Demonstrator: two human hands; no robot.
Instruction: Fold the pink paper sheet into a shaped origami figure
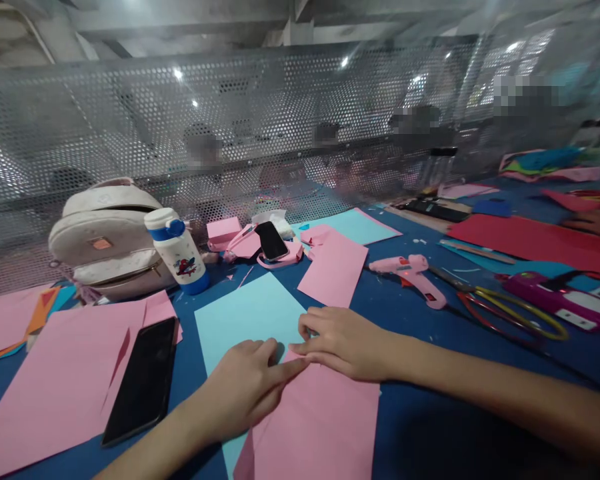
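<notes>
A pink sheet [325, 420] lies in front of me, over a light blue sheet [250, 310]. My left hand [250, 380] rests on the pink sheet's upper left part, its index finger stretched out along the top edge and the other fingers curled. From the right, my right hand [345, 340] touches the same top edge, fingertips beside the left index finger. Its fingers are bent and close together; anything pinched under them is too small to make out. Near the pink sheet's lower left, a narrow flap stands slightly raised.
Left are a black phone [145, 380], pink sheets [65, 373], a bottle [177, 253] and a white backpack [115, 240]. Right lie a pink glue gun [413, 270], scissors [510, 310] and a red sheet [535, 240]. A perforated metal screen [275, 127] stands behind. Another person's hand [597, 221] is far right.
</notes>
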